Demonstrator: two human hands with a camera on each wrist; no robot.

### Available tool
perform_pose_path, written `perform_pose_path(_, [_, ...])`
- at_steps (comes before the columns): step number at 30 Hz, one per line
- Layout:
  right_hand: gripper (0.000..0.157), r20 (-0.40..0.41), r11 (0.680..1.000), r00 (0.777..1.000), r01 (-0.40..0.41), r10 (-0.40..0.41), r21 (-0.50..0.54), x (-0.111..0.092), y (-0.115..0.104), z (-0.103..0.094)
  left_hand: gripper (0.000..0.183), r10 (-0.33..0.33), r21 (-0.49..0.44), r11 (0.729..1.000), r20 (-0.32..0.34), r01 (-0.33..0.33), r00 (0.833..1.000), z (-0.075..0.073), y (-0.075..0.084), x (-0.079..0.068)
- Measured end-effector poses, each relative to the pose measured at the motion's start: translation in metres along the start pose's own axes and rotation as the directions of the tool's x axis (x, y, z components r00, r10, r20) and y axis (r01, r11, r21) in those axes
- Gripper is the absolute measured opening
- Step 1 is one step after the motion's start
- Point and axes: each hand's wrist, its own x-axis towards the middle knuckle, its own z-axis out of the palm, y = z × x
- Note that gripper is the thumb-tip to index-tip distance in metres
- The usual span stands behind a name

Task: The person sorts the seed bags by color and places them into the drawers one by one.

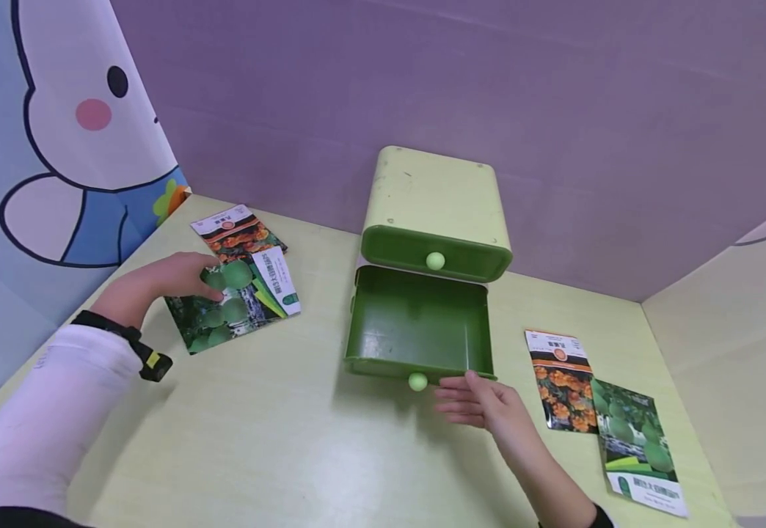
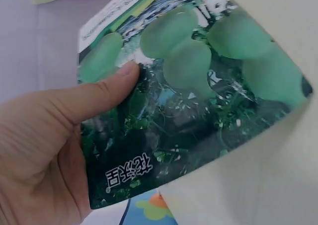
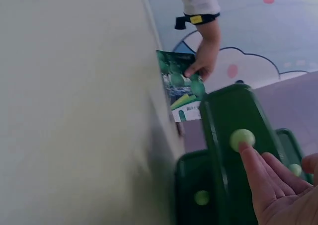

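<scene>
My left hand (image 1: 185,282) pinches a green seed packet (image 2: 184,111) printed with round pale-green fruits, thumb on its face and fingers behind. An orange-flower packet (image 1: 234,231) lies partly under it in the head view. At the cabinet, my right hand (image 1: 485,403) is held with straight fingers at the front of a pulled-out green drawer (image 1: 416,323). In the right wrist view a fingertip is right at the drawer's pale round knob (image 3: 242,139). The drawer's inside shows a bare green bottom.
The cream cabinet (image 1: 439,194) stands against the purple backdrop, with a closed drawer above and another (image 3: 196,178) below the pulled-out one. On the right lie an orange-flower packet (image 1: 563,381) and a green packet (image 1: 640,447), edges overlapping. A cartoon-printed wall (image 1: 92,147) borders the table's left.
</scene>
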Motion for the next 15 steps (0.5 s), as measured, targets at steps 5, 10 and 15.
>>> perform_pose_path(5, [0.057, -0.036, 0.995, 0.994, 0.099, -0.099, -0.008, -0.007, -0.020, -0.011, 0.075, -0.040, -0.126, 0.992, -0.098, 0.027, 0.994, -0.013, 0.009, -0.007])
perform_pose_path(10, [0.058, -0.049, 0.970, 0.970, 0.239, -0.237, 0.037, -0.009, -0.038, -0.018, 0.061, -0.081, -0.298, 0.955, -0.227, 0.011, 0.970, -0.017, 0.026, -0.012])
perform_pose_path(15, [0.048, -0.087, 0.926, 0.928, 0.369, -0.362, 0.084, -0.006, -0.051, -0.022, 0.064, -0.171, -0.515, 0.857, -0.316, -0.017, 0.933, -0.017, 0.051, -0.019])
